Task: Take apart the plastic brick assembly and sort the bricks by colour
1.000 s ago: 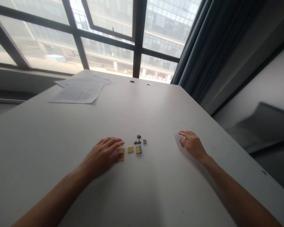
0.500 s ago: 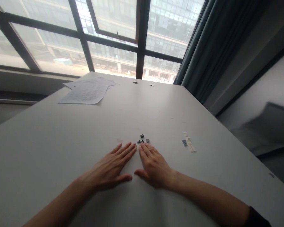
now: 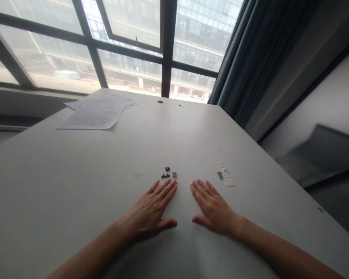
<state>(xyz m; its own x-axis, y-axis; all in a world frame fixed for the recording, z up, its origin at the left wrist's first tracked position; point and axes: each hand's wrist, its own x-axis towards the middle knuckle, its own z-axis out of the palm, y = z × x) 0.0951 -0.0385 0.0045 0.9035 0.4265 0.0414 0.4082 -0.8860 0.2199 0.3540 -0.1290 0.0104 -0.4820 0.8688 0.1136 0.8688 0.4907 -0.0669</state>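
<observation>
My left hand (image 3: 155,207) lies flat on the white table, fingers stretched forward and thumb out to the side. Just past its fingertips are a black studded piece (image 3: 165,176), a small black block (image 3: 167,169) and a grey piece (image 3: 174,175), which look like toy bricks. A bit of cream shows at those fingertips. Flat on the right, my right hand (image 3: 211,207) has its fingers over a cream piece (image 3: 191,186), of which only an edge shows. How many pieces lie under the hands is hidden.
Cream pieces (image 3: 227,178) and a dark grey piece (image 3: 220,175) lie together farther right on the table (image 3: 104,166). Printed sheets of paper (image 3: 94,114) rest at the far left. Beyond the table's far edge are a window and a dark curtain (image 3: 235,58).
My right hand has slid to the right, away from my left hand, and a cream edge shows beside its fingers. The whole view has shifted slightly.
</observation>
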